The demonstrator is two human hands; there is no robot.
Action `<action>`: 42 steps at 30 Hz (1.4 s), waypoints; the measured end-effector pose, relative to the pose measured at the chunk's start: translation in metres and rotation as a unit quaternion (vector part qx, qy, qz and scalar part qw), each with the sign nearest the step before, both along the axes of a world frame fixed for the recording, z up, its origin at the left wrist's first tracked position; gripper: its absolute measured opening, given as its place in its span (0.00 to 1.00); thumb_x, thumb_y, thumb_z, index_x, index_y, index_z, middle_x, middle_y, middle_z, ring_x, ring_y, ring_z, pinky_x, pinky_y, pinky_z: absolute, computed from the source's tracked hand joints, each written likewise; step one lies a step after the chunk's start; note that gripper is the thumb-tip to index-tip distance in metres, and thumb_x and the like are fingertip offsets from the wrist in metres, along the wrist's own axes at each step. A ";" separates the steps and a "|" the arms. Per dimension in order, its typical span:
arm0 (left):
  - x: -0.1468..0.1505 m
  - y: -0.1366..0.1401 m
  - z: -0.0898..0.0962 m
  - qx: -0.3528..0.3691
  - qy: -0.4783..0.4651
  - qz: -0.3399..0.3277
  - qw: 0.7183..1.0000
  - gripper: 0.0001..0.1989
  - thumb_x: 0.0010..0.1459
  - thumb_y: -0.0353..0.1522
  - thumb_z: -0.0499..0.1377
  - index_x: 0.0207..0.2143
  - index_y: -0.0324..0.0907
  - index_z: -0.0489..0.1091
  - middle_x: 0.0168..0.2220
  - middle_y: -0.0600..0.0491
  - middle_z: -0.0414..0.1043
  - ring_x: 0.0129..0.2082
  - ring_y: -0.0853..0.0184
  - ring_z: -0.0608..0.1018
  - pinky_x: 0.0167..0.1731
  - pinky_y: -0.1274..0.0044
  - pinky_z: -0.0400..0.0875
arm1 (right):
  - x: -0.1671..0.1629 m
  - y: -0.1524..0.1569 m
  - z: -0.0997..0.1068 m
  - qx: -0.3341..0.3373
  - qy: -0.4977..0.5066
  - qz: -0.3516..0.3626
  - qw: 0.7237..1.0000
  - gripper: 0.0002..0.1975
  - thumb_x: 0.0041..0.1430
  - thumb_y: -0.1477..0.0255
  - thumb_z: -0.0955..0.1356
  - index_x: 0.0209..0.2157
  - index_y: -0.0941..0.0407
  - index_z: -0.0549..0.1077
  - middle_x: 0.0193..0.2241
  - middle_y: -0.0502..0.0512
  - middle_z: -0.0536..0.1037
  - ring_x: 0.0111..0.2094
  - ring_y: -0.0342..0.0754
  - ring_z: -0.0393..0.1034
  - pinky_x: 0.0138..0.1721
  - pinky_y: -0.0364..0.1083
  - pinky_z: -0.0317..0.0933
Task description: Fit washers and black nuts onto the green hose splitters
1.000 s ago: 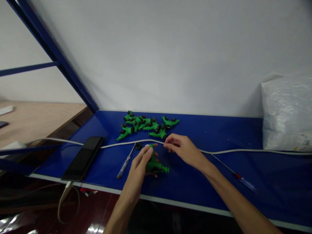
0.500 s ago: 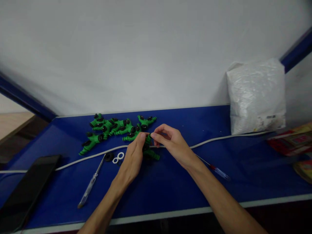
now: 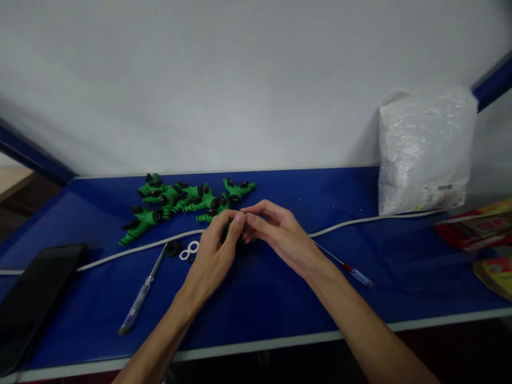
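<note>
My left hand (image 3: pixel 216 242) is closed around a green Y-shaped hose splitter (image 3: pixel 226 232), of which only a dark green bit shows between thumb and fingers. Against its thumb tip, the fingers of my right hand (image 3: pixel 278 229) are pinched together; whatever they hold is hidden. Behind the hands lie several more green hose splitters (image 3: pixel 204 200) with black parts. Left of my left hand are white rings (image 3: pixel 193 247), a black ring (image 3: pixel 173 248) and a screwdriver with a clear handle (image 3: pixel 140 301).
A white cable (image 3: pixel 344 223) runs across the blue table (image 3: pixel 280 325), passing behind my hands. A second screwdriver (image 3: pixel 358 274) lies at right. A black phone (image 3: pixel 38 298) is at the left, a white plastic package (image 3: pixel 426 149) against the wall, and colourful packets (image 3: pixel 476 226) at the right edge.
My hands have drawn together, with the left thumb and fingers now meeting the right fingertips. The green splitter between them is mostly covered now. The view has shifted slightly.
</note>
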State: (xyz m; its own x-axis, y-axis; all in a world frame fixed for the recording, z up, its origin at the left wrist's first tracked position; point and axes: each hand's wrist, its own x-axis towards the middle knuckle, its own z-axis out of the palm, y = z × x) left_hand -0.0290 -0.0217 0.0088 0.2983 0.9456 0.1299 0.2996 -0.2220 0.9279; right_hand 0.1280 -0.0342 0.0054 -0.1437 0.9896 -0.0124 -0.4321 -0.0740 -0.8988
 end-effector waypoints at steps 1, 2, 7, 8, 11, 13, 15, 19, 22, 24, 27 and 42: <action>0.000 0.000 -0.001 -0.002 -0.006 -0.001 1.000 0.18 0.72 0.43 0.51 0.32 0.43 0.69 0.32 0.55 0.71 0.36 0.65 0.72 0.40 0.75 0.64 | -0.001 0.000 0.000 -0.003 0.008 -0.002 1.000 0.11 0.57 0.66 0.77 0.37 0.56 0.78 0.31 0.49 0.79 0.31 0.43 0.75 0.38 0.46 0.72; 0.000 0.000 -0.002 -0.006 -0.014 -0.002 1.000 0.18 0.72 0.43 0.50 0.32 0.43 0.68 0.32 0.55 0.70 0.36 0.65 0.71 0.40 0.75 0.64 | -0.001 -0.001 -0.001 -0.006 0.015 -0.005 1.000 0.11 0.56 0.66 0.78 0.37 0.56 0.78 0.31 0.49 0.79 0.30 0.43 0.76 0.37 0.46 0.72; 0.000 0.000 -0.006 -0.044 -0.062 0.004 0.997 0.17 0.72 0.43 0.51 0.34 0.44 0.70 0.35 0.55 0.69 0.39 0.65 0.70 0.41 0.76 0.63 | -0.005 -0.002 0.002 -0.011 0.041 -0.009 0.999 0.11 0.56 0.67 0.78 0.35 0.57 0.77 0.31 0.49 0.80 0.30 0.43 0.77 0.35 0.44 0.73; 0.000 0.000 -0.007 -0.054 -0.073 0.005 0.996 0.17 0.72 0.43 0.51 0.35 0.44 0.71 0.35 0.55 0.69 0.39 0.65 0.70 0.42 0.77 0.63 | -0.005 -0.002 0.003 -0.011 0.044 -0.010 0.999 0.11 0.56 0.68 0.78 0.35 0.57 0.76 0.31 0.49 0.80 0.30 0.43 0.78 0.36 0.44 0.73; 0.000 0.000 -0.010 -0.083 -0.112 0.012 0.990 0.18 0.71 0.46 0.53 0.34 0.43 0.72 0.36 0.55 0.69 0.40 0.65 0.70 0.44 0.77 0.63 | -0.008 -0.003 0.004 -0.015 0.049 -0.015 0.999 0.11 0.56 0.68 0.78 0.35 0.57 0.75 0.32 0.49 0.80 0.31 0.44 0.79 0.37 0.45 0.74; 0.001 0.001 -0.014 -0.100 -0.144 0.015 0.984 0.19 0.69 0.47 0.55 0.34 0.43 0.72 0.36 0.55 0.68 0.40 0.65 0.70 0.44 0.77 0.64 | -0.009 -0.004 0.004 -0.016 0.049 -0.020 0.998 0.11 0.56 0.68 0.78 0.35 0.57 0.75 0.32 0.50 0.80 0.31 0.44 0.79 0.38 0.45 0.73; 0.002 0.001 -0.017 -0.114 -0.174 0.017 0.978 0.19 0.68 0.48 0.56 0.34 0.43 0.72 0.36 0.55 0.67 0.40 0.66 0.69 0.44 0.77 0.64 | -0.011 -0.004 0.003 -0.010 0.050 -0.025 0.998 0.11 0.57 0.68 0.78 0.35 0.57 0.75 0.32 0.49 0.80 0.32 0.43 0.78 0.38 0.45 0.73; 0.003 0.002 -0.022 -0.119 -0.190 0.040 0.974 0.20 0.67 0.49 0.57 0.35 0.43 0.73 0.36 0.54 0.67 0.40 0.66 0.69 0.45 0.76 0.64 | -0.014 -0.005 0.001 0.001 0.049 -0.028 0.998 0.12 0.57 0.66 0.78 0.35 0.57 0.75 0.31 0.49 0.80 0.31 0.43 0.78 0.38 0.44 0.72; 0.004 0.002 -0.022 -0.110 -0.185 0.057 0.975 0.21 0.66 0.50 0.58 0.31 0.42 0.72 0.36 0.54 0.67 0.40 0.65 0.68 0.45 0.76 0.63 | -0.015 -0.005 0.001 0.003 0.047 -0.029 0.998 0.12 0.57 0.66 0.78 0.34 0.56 0.74 0.30 0.49 0.80 0.32 0.43 0.77 0.39 0.44 0.71; 0.004 0.001 -0.021 -0.101 -0.179 0.060 0.977 0.22 0.66 0.50 0.57 0.30 0.43 0.71 0.34 0.55 0.66 0.38 0.66 0.68 0.45 0.75 0.63 | -0.015 -0.005 0.001 0.005 0.046 -0.030 0.998 0.12 0.57 0.66 0.78 0.34 0.56 0.74 0.31 0.49 0.81 0.32 0.42 0.77 0.39 0.44 0.71; 0.005 0.001 -0.019 -0.082 -0.168 0.063 0.980 0.22 0.67 0.50 0.56 0.30 0.43 0.70 0.34 0.55 0.66 0.38 0.65 0.68 0.45 0.75 0.63 | -0.016 -0.006 0.000 0.010 0.041 -0.038 0.998 0.12 0.57 0.66 0.78 0.33 0.56 0.74 0.34 0.49 0.81 0.32 0.42 0.76 0.39 0.44 0.70; 0.011 0.000 -0.019 -0.070 -0.187 0.084 0.976 0.21 0.70 0.46 0.52 0.27 0.43 0.65 0.31 0.55 0.63 0.34 0.67 0.65 0.40 0.76 0.62 | -0.029 -0.010 -0.003 0.047 0.004 -0.094 0.994 0.09 0.61 0.67 0.75 0.34 0.54 0.73 0.35 0.47 0.76 0.32 0.41 0.73 0.36 0.43 0.68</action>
State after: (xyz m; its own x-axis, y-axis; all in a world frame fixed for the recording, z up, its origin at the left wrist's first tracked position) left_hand -0.0180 -0.0214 -0.0099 0.0939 0.9934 0.0664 -0.0449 -0.0624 0.9970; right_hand 0.0988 -0.0444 0.0027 0.0438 0.9956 0.0822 -0.4378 0.0931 -0.8942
